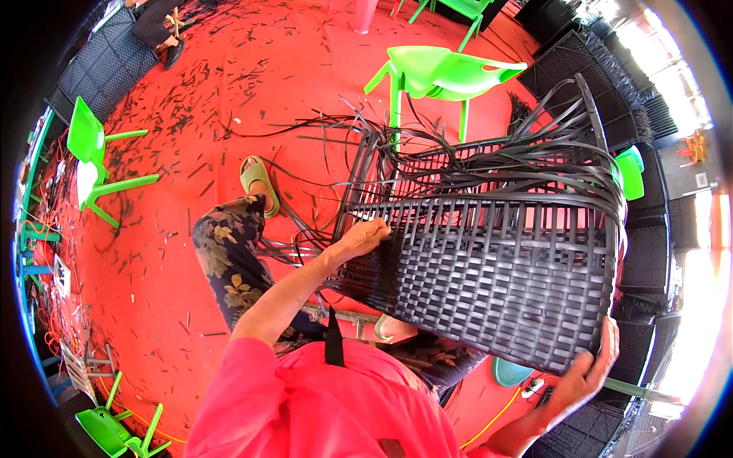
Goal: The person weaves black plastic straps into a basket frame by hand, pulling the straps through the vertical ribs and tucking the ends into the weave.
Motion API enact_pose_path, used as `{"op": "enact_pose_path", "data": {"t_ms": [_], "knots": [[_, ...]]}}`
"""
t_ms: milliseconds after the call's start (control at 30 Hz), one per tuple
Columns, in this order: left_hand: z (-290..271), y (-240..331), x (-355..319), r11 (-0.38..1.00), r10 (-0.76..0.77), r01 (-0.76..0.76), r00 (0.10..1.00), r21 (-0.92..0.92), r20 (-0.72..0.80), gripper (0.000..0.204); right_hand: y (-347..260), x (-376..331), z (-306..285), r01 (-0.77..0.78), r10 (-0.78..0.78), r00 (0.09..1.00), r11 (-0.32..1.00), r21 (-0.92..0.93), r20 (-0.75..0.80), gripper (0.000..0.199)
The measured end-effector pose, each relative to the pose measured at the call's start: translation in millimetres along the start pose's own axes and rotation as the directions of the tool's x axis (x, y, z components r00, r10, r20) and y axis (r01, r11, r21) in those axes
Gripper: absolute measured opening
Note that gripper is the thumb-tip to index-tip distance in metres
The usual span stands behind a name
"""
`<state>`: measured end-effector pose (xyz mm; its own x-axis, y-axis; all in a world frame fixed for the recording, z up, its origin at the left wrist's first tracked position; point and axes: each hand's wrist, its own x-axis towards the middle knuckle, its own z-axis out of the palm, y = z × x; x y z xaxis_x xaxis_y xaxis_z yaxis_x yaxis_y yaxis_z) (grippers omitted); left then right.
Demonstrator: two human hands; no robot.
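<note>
A black wicker furniture frame [504, 282] lies tilted across my lap, its near side covered with flat, glossy woven strips. Toward its far side the upright strips stand with open gaps. My left hand [366, 237] is closed at the left part of the weave, fingers curled; what they pinch is hidden. At the near right corner, my right hand [594, 365] wraps round the frame's edge, thumb on the woven face. A thick bundle of loose black strips [527, 164] hangs over the far side, with long ends trailing left to the floor.
Beyond the frame stands a bright green plastic chair [450, 72]. Another green chair [92, 149] is at the left, and one lies at the lower left [114, 431]. Strip scraps litter the red floor [183, 252]. Black woven panels [649, 259] line the right; another person [162, 27] is at the far left.
</note>
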<state>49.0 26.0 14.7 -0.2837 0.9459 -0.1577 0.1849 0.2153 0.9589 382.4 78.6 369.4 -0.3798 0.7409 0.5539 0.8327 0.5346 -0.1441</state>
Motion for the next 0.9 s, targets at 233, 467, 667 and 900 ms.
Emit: {"op": "enact_pose_path", "data": {"t_ms": [233,467,667,900], "knots": [[-8,7,-27,0.656,0.469,-0.405,0.880,0.637,0.076,0.017,-3,-4,14,0.089,-0.079,0.988,0.994,0.067,-0.135,0.031],[-43,-49,-60,0.404,0.462,-0.388,0.868,0.828,0.181,0.020,-9,-3,13,0.116,-0.109,0.986,0.992,0.046,-0.124,0.027],[-64,-134,-120,0.280,-0.009,-0.071,0.997,0.957,0.076,0.023,-13,3,10,0.178,-0.176,0.976,0.984,0.007,-0.125,0.024],[-59,-179,-126,-0.098,-0.398,-0.126,0.914,0.987,0.077,0.020,-19,7,2,0.224,-0.221,0.972,0.974,0.022,-0.083,0.020]]}}
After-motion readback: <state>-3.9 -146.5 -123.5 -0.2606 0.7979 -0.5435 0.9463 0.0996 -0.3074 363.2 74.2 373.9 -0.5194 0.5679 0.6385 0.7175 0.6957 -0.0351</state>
